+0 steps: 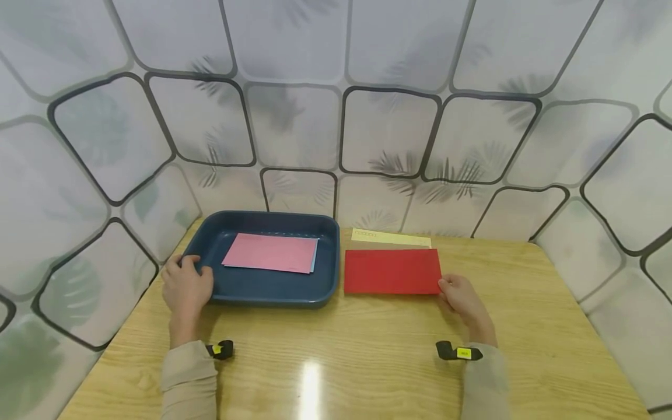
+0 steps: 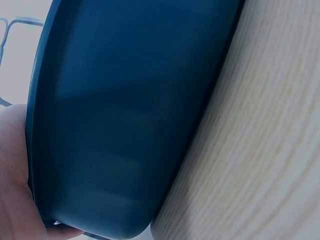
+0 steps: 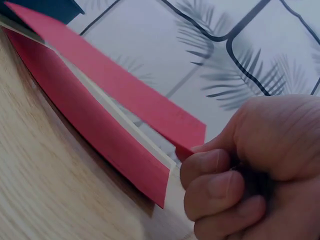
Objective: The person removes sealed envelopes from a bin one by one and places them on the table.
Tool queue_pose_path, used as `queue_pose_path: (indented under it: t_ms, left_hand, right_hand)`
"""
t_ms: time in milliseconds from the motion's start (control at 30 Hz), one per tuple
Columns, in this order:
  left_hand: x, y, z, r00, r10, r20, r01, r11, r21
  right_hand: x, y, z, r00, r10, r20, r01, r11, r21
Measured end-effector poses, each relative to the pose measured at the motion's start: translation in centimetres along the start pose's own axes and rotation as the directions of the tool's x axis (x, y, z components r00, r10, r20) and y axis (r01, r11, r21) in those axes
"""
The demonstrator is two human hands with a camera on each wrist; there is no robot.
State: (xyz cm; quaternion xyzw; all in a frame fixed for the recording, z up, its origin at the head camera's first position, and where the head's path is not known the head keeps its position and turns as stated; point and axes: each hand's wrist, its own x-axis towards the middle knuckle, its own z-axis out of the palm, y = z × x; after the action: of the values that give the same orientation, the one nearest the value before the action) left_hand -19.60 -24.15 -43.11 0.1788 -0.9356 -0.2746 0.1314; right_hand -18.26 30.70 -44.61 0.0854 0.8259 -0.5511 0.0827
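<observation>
My right hand [image 1: 464, 302] pinches the right end of a red envelope [image 1: 392, 272] between thumb and fingers. In the right wrist view that envelope [image 3: 125, 87] is lifted at an angle, with a second red envelope [image 3: 95, 117] lying below it. A yellow envelope [image 1: 391, 237] and a brown one [image 1: 388, 245] stick out behind the red. At the left, my left hand [image 1: 187, 284] grips the near left rim of a dark blue tray [image 1: 273, 294]. Inside the tray, a pink envelope [image 1: 270, 252] lies over a light blue one [image 1: 314, 259].
The wooden table [image 1: 336, 350] carries the tray on the left and the envelope pile right beside it. A patterned curtain [image 1: 388, 128] closes off the back and both sides.
</observation>
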Motion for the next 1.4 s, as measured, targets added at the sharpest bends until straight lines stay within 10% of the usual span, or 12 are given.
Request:
queue_pose_path:
  t_ms: [267,1400]
  left_hand:
    - [0.0,-0.1,0.0,1.000,-0.005,0.006,0.005,1.000,-0.002]
    - [0.1,0.1,0.1,1.000,-0.001,0.003,0.001,1.000,-0.008]
  right_hand:
    - [-0.4,0.5,-0.3,0.993,0.049,0.109,-0.043,0.998,-0.052]
    - [-1.2,0.3,-0.2,0.981,0.182,0.062,-0.168,0.969,-0.180]
